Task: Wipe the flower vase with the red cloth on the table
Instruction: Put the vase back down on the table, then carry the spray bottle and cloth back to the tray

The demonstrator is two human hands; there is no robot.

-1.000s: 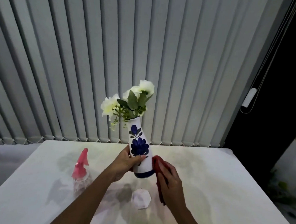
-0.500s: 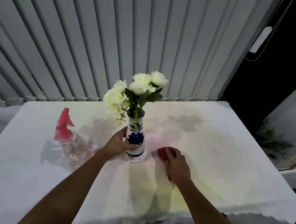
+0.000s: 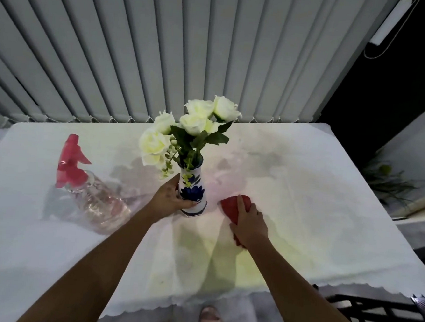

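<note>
Hands number two: left hand (image 3: 170,198) grasps one upright vase (image 3: 191,193), right hand (image 3: 250,222) presses one red cloth (image 3: 233,206) onto the surface (image 3: 316,205).

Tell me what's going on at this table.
A person stands at a white-covered table. The left hand grips a blue-and-white vase of white flowers, which stands upright on the table. The right hand rests on a red cloth beside it, apart from the vase. A spray bottle stands to the left.
</note>
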